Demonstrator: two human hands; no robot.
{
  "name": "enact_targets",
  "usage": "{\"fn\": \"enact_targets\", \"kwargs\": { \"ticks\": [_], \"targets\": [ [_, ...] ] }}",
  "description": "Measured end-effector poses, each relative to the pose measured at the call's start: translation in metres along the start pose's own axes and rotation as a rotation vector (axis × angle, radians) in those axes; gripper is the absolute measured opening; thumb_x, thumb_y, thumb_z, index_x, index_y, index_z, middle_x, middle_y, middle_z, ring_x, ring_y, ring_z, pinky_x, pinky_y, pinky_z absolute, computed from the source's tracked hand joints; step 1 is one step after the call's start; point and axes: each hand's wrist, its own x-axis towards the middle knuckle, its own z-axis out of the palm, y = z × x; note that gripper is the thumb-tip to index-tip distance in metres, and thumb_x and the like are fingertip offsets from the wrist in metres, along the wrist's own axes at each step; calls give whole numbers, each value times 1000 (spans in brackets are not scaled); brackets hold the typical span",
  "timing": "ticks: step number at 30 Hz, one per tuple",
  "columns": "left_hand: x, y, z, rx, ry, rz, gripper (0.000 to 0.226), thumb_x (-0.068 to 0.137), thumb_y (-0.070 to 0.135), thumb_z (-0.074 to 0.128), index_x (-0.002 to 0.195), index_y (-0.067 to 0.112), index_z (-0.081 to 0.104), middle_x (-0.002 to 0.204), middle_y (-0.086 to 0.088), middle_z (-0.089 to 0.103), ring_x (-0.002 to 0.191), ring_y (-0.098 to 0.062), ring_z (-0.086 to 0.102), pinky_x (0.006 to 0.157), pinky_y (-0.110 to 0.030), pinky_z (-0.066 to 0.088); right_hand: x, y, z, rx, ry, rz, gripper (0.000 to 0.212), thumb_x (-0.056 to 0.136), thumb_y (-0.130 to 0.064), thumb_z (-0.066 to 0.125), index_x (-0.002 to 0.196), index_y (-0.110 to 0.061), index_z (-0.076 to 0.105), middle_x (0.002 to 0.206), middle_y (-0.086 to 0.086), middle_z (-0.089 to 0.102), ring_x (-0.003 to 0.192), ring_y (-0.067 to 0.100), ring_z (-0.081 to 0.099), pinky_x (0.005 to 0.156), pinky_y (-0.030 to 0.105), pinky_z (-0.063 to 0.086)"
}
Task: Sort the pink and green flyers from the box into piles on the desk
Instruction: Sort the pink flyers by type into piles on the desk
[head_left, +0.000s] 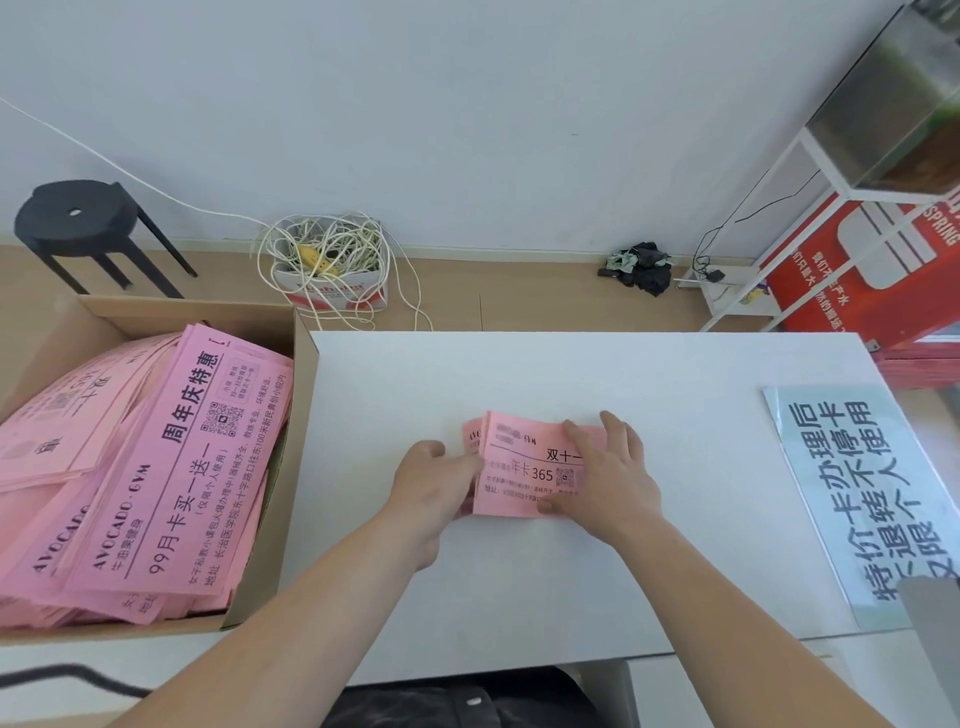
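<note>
left hand (435, 488) grips left edge of pink flyer stack (522, 486), thumb on top | right hand (615, 478) flat on its right end, fingers straight, spread | stack lies mid-desk (675, 395) | box (272, 519) of pink flyers at left

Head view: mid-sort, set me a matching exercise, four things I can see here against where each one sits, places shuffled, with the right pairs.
Things:
1. cardboard box
2. black stool
3. small pink flyer stack
4. laminated notice

Places:
A. standing far left, beyond the box
B. on the middle of the desk, with the left hand and right hand both on it
C. left of the desk, filled with large pink flyers
D. flat at the desk's right edge

Pairs: 1-C, 2-A, 3-B, 4-D.
</note>
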Motion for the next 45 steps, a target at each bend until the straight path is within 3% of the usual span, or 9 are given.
{"fn": "enact_targets", "kwargs": {
  "ticks": [4, 9, 14, 19, 22, 25, 28, 34, 45],
  "targets": [
    [1, 8, 8, 90, -43, 1, 54, 72, 50, 82, 104, 11, 61, 108, -18, 76, 79, -25, 74, 87, -46, 62, -2, -2, -4, 4, -24, 35, 103, 70, -64, 83, 154, -48, 24, 164, -3, 7, 156, 20, 0, 98, 41, 50],
    [-2, 17, 21, 207, -176, 24, 76, 69, 83, 71, 108, 18, 73, 98, 6, 76, 85, -15, 68, 75, -31, 46, -2, 0, -4, -10, -31, 38, 103, 71, -68, 80, 153, -51, 21, 163, -4, 8, 156, 20, 0, 97, 40, 50],
    [2, 10, 16, 415, -89, 239, 13, 88, 32, 76, 100, 26, 76, 96, 10, 78, 94, -15, 73, 88, -39, 60, -2, 3, -5, 12, -21, 33, 106, 70, -69, 80, 155, -51, 20, 165, -6, 6, 156, 18, 0, 98, 39, 50],
    [1, 0, -1, 471, -46, 435, 28, 95, 9, 59, 102, 30, 76, 97, 12, 77, 94, -13, 71, 86, -32, 59, -9, 17, -3, 511, 103, 83, 111, 72, -50, 88, 159, -47, 18, 165, -16, 6, 153, 9, 15, 106, 40, 43],
    [-5, 2, -15, 350, -122, 497, 33, 99, 4, 58, 106, 30, 76, 101, 13, 78, 99, -4, 71, 84, -18, 52, -14, 25, -13, 929, 177, 155, 92, 84, -18, 80, 159, -32, 28, 145, -9, 44, 130, 13, 48, 95, 31, 45],
    [-3, 10, -27, 294, -128, 570, 33, 100, 2, 58, 110, 29, 74, 107, 11, 78, 105, -6, 71, 93, -24, 52, -17, 24, -29, 1181, 153, 127, 36, 89, 1, 66, 117, -22, 69, 99, -2, 75, 92, 21, 70, 74, 29, 52],
    [5, 14, -33, 256, -90, 601, 27, 97, 6, 65, 100, 31, 74, 102, 4, 77, 101, -17, 69, 93, -36, 52, -21, 22, -37, 1166, 269, 41, 30, 90, 3, 60, 87, -24, 72, 81, -3, 73, 73, 18, 59, 65, 30, 43],
    [14, 13, -31, 301, -81, 507, 25, 89, 8, 73, 101, 30, 70, 100, 11, 76, 98, -8, 69, 90, -31, 55, -17, 18, -22, 1216, 215, 57, 29, 91, 2, 63, 100, -24, 72, 105, -12, 75, 111, 15, 66, 97, 29, 49],
    [19, -8, -28, 312, 12, 533, 11, 88, 10, 76, 88, 20, 71, 69, 10, 59, 55, -4, 45, 53, -15, 38, -13, -11, -6, 1548, 138, 152, 41, 69, -28, 79, 103, -15, 59, 125, -3, 66, 114, 11, 62, 91, 30, 43]
  ]
}}
